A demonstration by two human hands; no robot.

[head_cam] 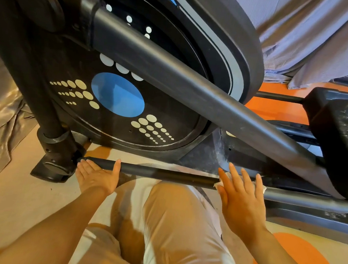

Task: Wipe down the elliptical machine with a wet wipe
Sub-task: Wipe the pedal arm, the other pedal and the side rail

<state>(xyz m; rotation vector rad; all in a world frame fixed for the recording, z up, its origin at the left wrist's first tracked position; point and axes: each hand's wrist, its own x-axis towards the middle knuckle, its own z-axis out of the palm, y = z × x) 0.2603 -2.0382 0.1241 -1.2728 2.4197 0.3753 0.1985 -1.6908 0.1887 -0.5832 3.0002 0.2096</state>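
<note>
Down low beside the elliptical machine [118,95], right hand [241,196] flat on the lower bar [164,174], fingers straight and spread, pressing the wet wipe [263,188] against the tube rather than clutching it. Only white edges of the wipe peeking out, at the thumb side and past the little finger. Left hand [96,175] cupping the same bar near its pivot end, thumb hooked over the top, other fingers hidden behind the tube, so a steadying hold by the look of it. Risks from here: with nothing pinching the wipe, could bunch up or slide out from under the palm on a fast stroke. Could skip the underside of the bar entirely. Pedal [345,138] and big crank arm [195,84] hanging just above, so any shove on the bar likely to swing the linkage toward the knuckles. Dusty smears on the frame [221,150] behind easy to miss.
</note>
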